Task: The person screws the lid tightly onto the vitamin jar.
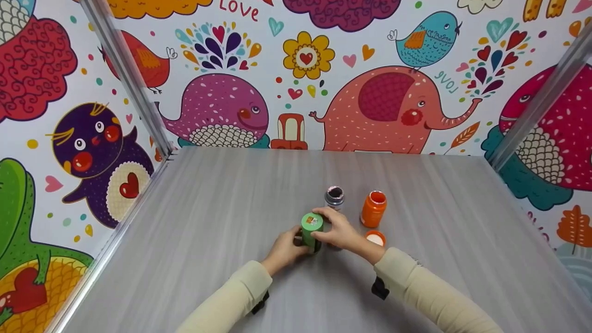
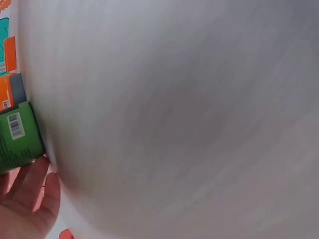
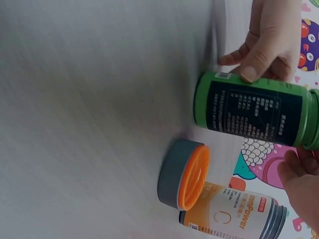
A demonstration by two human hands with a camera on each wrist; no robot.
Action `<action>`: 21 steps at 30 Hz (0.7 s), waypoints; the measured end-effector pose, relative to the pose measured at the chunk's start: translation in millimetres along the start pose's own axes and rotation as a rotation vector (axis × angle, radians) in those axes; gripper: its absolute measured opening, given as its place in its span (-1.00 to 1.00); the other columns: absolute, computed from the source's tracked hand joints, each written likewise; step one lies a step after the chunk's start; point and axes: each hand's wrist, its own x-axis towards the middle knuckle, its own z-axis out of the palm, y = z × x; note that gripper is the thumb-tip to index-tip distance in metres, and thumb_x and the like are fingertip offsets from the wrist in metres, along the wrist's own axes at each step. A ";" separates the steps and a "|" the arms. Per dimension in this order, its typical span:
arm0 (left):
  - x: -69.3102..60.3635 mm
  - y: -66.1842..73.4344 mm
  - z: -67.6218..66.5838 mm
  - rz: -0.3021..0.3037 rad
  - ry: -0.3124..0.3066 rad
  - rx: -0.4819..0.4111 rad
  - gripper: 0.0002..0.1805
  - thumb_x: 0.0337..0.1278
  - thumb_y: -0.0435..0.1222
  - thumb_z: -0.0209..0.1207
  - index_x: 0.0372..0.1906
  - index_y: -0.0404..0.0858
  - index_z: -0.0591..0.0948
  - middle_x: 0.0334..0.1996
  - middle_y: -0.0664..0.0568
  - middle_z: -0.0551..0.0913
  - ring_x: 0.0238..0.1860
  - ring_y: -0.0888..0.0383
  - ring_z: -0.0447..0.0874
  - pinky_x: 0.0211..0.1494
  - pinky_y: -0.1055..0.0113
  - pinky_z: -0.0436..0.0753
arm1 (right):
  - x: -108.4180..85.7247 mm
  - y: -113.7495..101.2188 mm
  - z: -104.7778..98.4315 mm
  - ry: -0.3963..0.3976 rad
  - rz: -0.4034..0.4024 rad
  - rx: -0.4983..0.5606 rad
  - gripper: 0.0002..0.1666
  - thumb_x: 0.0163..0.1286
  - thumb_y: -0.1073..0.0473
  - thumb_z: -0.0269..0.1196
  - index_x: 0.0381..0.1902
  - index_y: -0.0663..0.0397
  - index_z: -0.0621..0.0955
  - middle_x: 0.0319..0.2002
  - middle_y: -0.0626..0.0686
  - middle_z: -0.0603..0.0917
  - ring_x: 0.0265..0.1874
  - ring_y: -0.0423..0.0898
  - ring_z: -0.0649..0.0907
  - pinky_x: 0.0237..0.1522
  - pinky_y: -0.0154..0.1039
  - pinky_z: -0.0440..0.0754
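A green bottle (image 1: 307, 238) with a dark printed label stands upright on the table. My left hand (image 1: 287, 248) holds it low on the left side, and in the right wrist view that thumb presses near the base. Around the green lid (image 1: 312, 221) my right hand (image 1: 341, 230) curves its thumb and fingers from the right. The lid sits on the bottle in the right wrist view (image 3: 313, 119). Only part of the bottle (image 2: 22, 137) enters the left wrist view.
Behind my right hand stands an uncapped grey-necked bottle (image 1: 334, 196) with an orange and white label (image 3: 234, 211). A grey lid (image 3: 172, 172) with an orange inside lies near it. Farther right are an uncapped orange bottle (image 1: 373, 210) and an orange lid (image 1: 375, 237), white inside up.
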 end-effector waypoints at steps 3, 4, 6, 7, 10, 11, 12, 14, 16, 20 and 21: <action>0.1 -0.7 -0.1 0.000 -0.002 0.000 -0.40 -0.06 -0.26 0.31 0.15 -0.32 0.42 -0.01 -0.18 0.56 -0.04 -0.04 0.58 0.02 0.11 0.54 | -1.3 0.6 2.5 0.025 -0.018 -0.023 -0.38 0.09 0.19 0.35 0.09 0.34 0.44 -0.02 0.21 0.52 -0.04 0.08 0.51 0.07 0.02 0.45; 0.0 -0.8 -0.2 0.000 -0.002 0.000 -0.39 -0.06 -0.25 0.31 0.16 -0.32 0.41 -0.01 -0.17 0.56 -0.04 -0.04 0.58 0.02 0.11 0.54 | -1.8 1.1 3.2 0.031 -0.023 -0.026 -0.38 0.09 0.18 0.35 0.09 0.33 0.44 -0.02 0.20 0.53 -0.04 0.08 0.51 0.07 0.02 0.45; -0.3 -1.1 -0.3 0.002 -0.004 0.002 -0.38 -0.05 -0.25 0.31 0.16 -0.33 0.41 -0.01 -0.17 0.56 -0.03 -0.04 0.58 0.03 0.12 0.54 | -2.8 2.1 4.3 0.046 -0.039 -0.030 -0.39 0.10 0.18 0.35 0.08 0.33 0.46 -0.03 0.19 0.54 -0.05 0.08 0.52 0.05 0.03 0.45; -0.4 -1.2 -0.5 0.006 -0.007 0.003 -0.38 -0.05 -0.24 0.31 0.17 -0.33 0.40 -0.01 -0.18 0.56 -0.04 -0.04 0.59 0.02 0.12 0.54 | -3.0 2.5 4.7 0.052 -0.049 -0.031 -0.39 0.09 0.17 0.36 0.07 0.33 0.46 -0.03 0.19 0.54 -0.05 0.08 0.52 0.05 0.03 0.45; -0.8 -1.9 -0.9 0.012 -0.011 0.006 -0.38 -0.04 -0.24 0.31 0.16 -0.34 0.40 -0.02 -0.18 0.56 -0.04 -0.04 0.59 0.01 0.12 0.54 | -3.5 3.3 5.1 0.067 -0.072 -0.039 -0.39 0.09 0.16 0.36 0.06 0.36 0.47 -0.03 0.19 0.55 -0.05 0.08 0.52 0.04 0.01 0.45; -1.0 -2.0 -1.0 0.012 -0.013 0.004 -0.39 -0.03 -0.24 0.30 0.17 -0.33 0.40 -0.02 -0.18 0.56 -0.04 -0.04 0.59 0.01 0.12 0.54 | -3.3 3.7 5.0 0.070 -0.081 -0.041 -0.39 0.09 0.16 0.37 0.05 0.37 0.47 -0.03 0.19 0.55 -0.05 0.08 0.53 0.04 -0.01 0.46; -1.0 -2.0 -1.0 0.010 -0.015 0.003 -0.39 -0.03 -0.24 0.30 0.17 -0.33 0.40 -0.01 -0.18 0.55 -0.04 -0.04 0.59 0.01 0.12 0.54 | -3.1 4.1 4.7 0.072 -0.091 -0.046 -0.39 0.08 0.17 0.37 0.05 0.38 0.47 -0.03 0.19 0.56 -0.05 0.08 0.53 0.04 -0.02 0.46; -0.8 -2.1 -1.0 0.005 -0.015 0.006 -0.39 -0.02 -0.23 0.30 0.17 -0.32 0.40 -0.01 -0.17 0.55 -0.04 -0.04 0.59 0.01 0.12 0.55 | -2.4 4.6 3.9 0.070 -0.099 -0.050 -0.39 0.07 0.19 0.37 0.05 0.40 0.47 -0.03 0.21 0.56 -0.04 0.09 0.53 0.04 -0.05 0.47; -0.6 -1.8 -0.9 0.000 -0.014 0.008 -0.39 -0.02 -0.22 0.29 0.17 -0.32 0.39 0.00 -0.17 0.55 -0.04 -0.03 0.59 0.01 0.12 0.54 | -2.0 6.2 2.8 0.065 -0.114 -0.037 -0.39 0.07 0.22 0.37 0.05 0.41 0.47 -0.02 0.23 0.55 -0.04 0.12 0.53 0.03 -0.04 0.47; -0.2 -1.3 -0.5 0.003 -0.010 0.013 -0.38 -0.02 -0.21 0.30 0.17 -0.31 0.40 0.00 -0.17 0.55 -0.03 -0.04 0.58 0.03 0.10 0.53 | -1.5 7.3 -0.7 0.029 -0.111 0.008 -0.38 0.10 0.25 0.35 0.08 0.43 0.44 0.02 0.26 0.53 -0.02 0.12 0.52 0.04 0.02 0.46; -0.2 -1.1 -0.5 0.005 -0.009 0.014 -0.38 -0.03 -0.21 0.30 0.18 -0.30 0.39 0.00 -0.17 0.55 -0.02 -0.05 0.57 0.04 0.10 0.53 | -1.7 7.3 -1.6 0.018 -0.110 0.019 -0.38 0.11 0.24 0.34 0.09 0.42 0.43 0.04 0.25 0.52 -0.01 0.11 0.52 0.04 0.01 0.46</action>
